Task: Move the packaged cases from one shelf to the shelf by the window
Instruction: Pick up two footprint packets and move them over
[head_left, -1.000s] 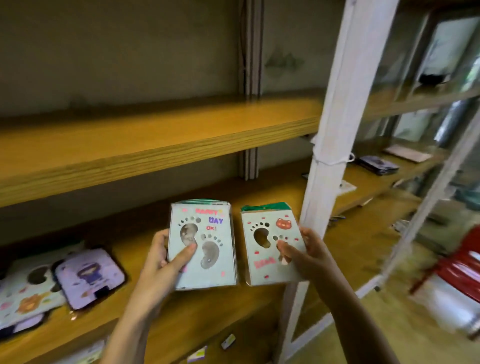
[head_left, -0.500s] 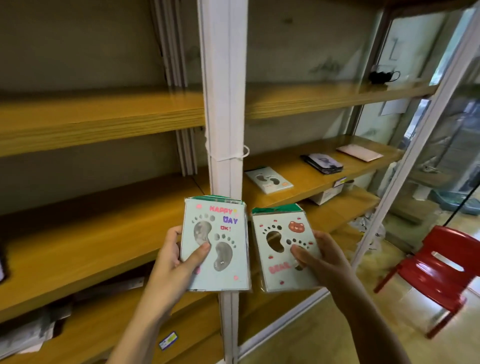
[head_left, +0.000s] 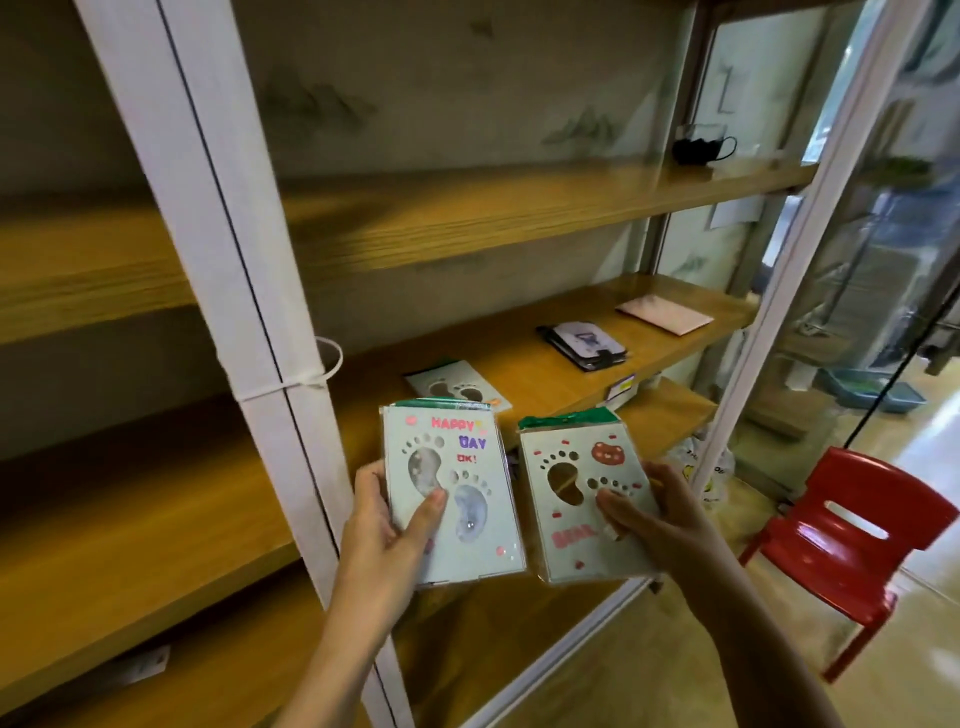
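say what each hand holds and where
The left hand grips the HAPPY DAY packaged case by its lower left edge; the right hand grips the bear packaged case by its right edge.

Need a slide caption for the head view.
Left hand grips the HAPPY DAY case, right hand the bear case, in front of the window-side shelf.

each hand (head_left: 387, 525) (head_left: 657, 514) holds a packaged case (head_left: 457, 499) (head_left: 571, 499) before the shelf (head_left: 545, 358).

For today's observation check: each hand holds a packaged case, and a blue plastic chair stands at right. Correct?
No: the head view shows a red plastic chair, not blue. The left hand holds the HAPPY DAY case, the right hand the bear case.
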